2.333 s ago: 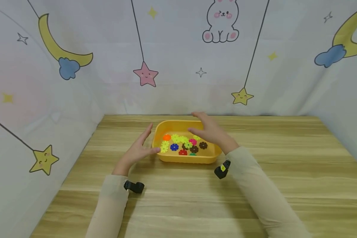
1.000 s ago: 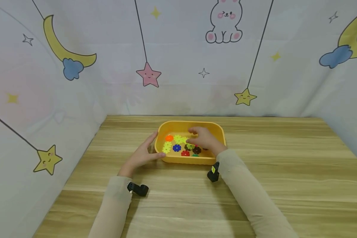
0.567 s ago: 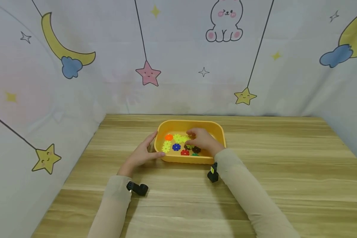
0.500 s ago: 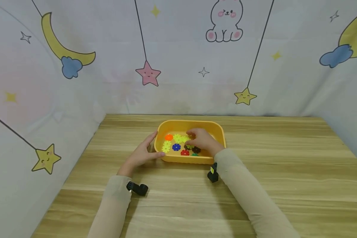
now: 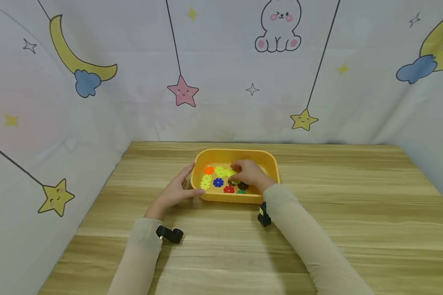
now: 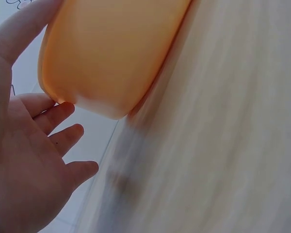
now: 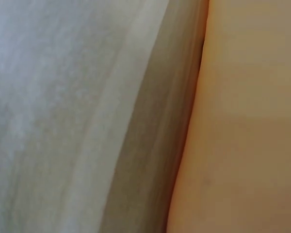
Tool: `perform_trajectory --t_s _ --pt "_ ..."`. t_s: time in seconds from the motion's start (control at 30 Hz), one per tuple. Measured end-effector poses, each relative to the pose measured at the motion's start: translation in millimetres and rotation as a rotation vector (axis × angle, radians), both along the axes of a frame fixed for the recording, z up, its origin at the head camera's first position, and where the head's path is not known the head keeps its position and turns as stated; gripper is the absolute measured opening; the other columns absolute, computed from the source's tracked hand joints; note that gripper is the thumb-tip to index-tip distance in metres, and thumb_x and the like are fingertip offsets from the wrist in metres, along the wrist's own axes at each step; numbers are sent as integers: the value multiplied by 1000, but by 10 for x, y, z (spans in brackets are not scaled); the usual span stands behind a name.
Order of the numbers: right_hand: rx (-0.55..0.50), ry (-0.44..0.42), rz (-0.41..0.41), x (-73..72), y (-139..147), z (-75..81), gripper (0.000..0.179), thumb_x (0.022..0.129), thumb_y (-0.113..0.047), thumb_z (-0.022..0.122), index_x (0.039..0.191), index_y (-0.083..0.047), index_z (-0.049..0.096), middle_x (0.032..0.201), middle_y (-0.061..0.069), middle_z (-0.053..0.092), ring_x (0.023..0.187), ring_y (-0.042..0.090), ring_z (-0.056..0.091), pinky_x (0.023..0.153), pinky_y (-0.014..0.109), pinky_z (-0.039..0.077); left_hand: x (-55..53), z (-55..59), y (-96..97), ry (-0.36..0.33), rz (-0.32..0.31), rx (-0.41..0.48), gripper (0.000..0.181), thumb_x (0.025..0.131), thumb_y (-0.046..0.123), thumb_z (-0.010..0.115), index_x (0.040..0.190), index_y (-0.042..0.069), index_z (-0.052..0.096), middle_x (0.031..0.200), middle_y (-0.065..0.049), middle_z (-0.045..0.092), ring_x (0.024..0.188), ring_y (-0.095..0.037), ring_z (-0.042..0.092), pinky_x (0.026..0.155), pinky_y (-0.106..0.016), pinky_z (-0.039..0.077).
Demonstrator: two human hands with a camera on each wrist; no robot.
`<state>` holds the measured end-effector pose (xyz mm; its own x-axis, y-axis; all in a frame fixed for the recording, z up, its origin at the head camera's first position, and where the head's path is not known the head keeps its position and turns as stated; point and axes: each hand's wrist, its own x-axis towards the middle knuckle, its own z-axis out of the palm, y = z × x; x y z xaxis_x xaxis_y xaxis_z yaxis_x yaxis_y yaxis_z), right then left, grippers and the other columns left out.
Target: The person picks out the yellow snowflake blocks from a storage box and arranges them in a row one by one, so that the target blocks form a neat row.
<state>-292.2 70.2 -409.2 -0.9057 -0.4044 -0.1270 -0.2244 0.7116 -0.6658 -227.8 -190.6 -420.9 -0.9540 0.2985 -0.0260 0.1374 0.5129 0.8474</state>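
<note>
A yellow plastic basin (image 5: 230, 198) sits on the table with several flower-shaped plastic discs inside. My left hand (image 5: 172, 190) holds its left end, the thumb at the front rim and the fingers at the back corner. In the left wrist view, fingertips touch the rim of the basin (image 6: 106, 53). My right hand (image 5: 252, 174) reaches down inside, thumb and forefinger apart over a yellow-green disc (image 5: 235, 181) and dark brown discs (image 5: 243, 186). Its palm side is hidden. Left of it lie a blue disc (image 5: 218, 182), a red disc (image 5: 229, 189) and an orange disc (image 5: 208, 170).
The wood-grain table (image 5: 214, 254) spreads around the basin. A pale cloth printed with stars, moons and a rabbit hangs behind and at both sides. Each wrist carries a small black camera. The right wrist view shows the basin wall (image 7: 247, 126) close up.
My right hand has come from above the basin's right rim down and leftward among the discs. My left hand has closed up to the basin's left end. Lately both hands are nearly still.
</note>
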Motion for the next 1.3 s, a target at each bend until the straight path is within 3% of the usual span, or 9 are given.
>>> perform_trajectory --t_s 0.3,0.9,1.13,1.3 --pt "21 33 2 -23 -9 -13 43 87 -21 72 126 -4 62 116 12 65 103 26 58 96 39 48 4 15 0 -11 4 -1 101 80 33 79 156 18 15 162 -8 11 147 -35 8 115 -61 12" --pt "72 72 34 -58 -9 5 41 88 -24 71 123 -5 64 112 10 66 101 24 59 94 38 49 1 20 9 -7 11 -1 100 81 33 78 156 19 15 162 -7 11 148 -33 7 115 -60 11" --pt "61 86 56 -1 46 108 42 90 -20 68 128 -4 61 128 12 62 118 30 55 102 44 45 -9 -6 5 0 12 -19 102 79 37 79 156 19 15 162 -7 12 148 -33 8 115 -60 12" --pt "27 127 84 16 98 205 43 91 -20 67 129 -2 60 130 13 60 122 31 53 104 44 42 -1 -8 8 -4 21 -19 103 78 38 80 156 19 16 162 -7 12 148 -33 8 115 -60 12"
